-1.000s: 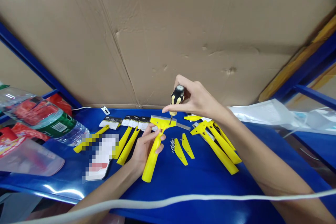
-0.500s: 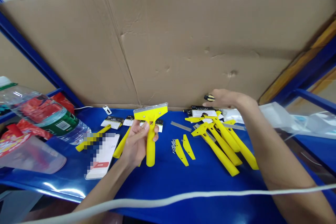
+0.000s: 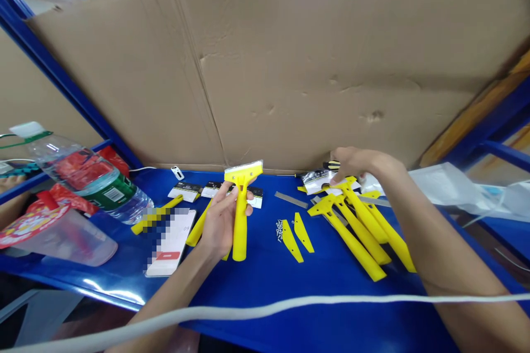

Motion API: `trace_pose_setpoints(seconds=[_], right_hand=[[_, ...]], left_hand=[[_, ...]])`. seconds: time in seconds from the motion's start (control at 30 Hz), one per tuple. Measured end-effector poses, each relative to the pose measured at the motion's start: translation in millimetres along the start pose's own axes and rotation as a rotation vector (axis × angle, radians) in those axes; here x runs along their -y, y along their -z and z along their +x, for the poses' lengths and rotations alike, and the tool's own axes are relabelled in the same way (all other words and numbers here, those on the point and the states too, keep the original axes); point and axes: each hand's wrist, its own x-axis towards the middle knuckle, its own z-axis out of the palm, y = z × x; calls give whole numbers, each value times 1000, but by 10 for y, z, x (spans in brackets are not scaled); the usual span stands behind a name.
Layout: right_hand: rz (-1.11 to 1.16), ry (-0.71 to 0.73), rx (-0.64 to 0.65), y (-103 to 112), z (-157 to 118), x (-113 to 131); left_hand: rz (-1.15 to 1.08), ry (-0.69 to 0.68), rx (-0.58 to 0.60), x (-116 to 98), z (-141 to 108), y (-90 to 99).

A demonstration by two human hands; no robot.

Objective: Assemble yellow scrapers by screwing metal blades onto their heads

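My left hand [image 3: 221, 215] is closed around the handle of a yellow scraper [image 3: 240, 226], held upright with its blade end at the top. At the back right, my right hand [image 3: 351, 161] is closed on a tool with a black-and-yellow handle [image 3: 332, 165]; the rest of that tool is hidden. Its fingers reach down to black-and-white packaging cards [image 3: 318, 178], and whether they grip a card is unclear. Several yellow scraper handles [image 3: 351, 240] lie below this hand. Two flat yellow plates [image 3: 292, 240] and a small heap of screws [image 3: 280, 230] rest between the hands.
A loose metal blade [image 3: 291, 199] lies mid-table. To the left are a phone [image 3: 176, 242], a water bottle [image 3: 93, 176] and a plastic cup [image 3: 78, 234]. Cardboard [image 3: 290, 66] walls off the back. A white cable [image 3: 298, 301] crosses in front of my forearms.
The view has shifted slightly left. The scraper in my left hand has turned a little. My right hand has lowered toward the packaging cards, which now look tilted up.
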Motion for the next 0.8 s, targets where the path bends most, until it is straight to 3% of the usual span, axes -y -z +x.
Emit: trace_pose_setpoints(seconds=[0.1,0.27,0.37,0.57,0.67,0.8], right_hand=[[-17,49,61,124,-100,180],[14,373,-97,278,-382,668],[79,507,-135,288,-542,930],[-125,595,-234,229,-675,1194],[-71,639,-264,224,-703,1215],[25,644,-354,254,-746,1174]], left_hand=[[18,-17,-26,-11,10,11],[15,-118,-13,-156,97,-4],[-1,-328,23,-427,204,-137],[96,-756,160,-1051,445,-560],[101,-817,179,-1058,538,-739],[41,-756,191,-789,610,-882]])
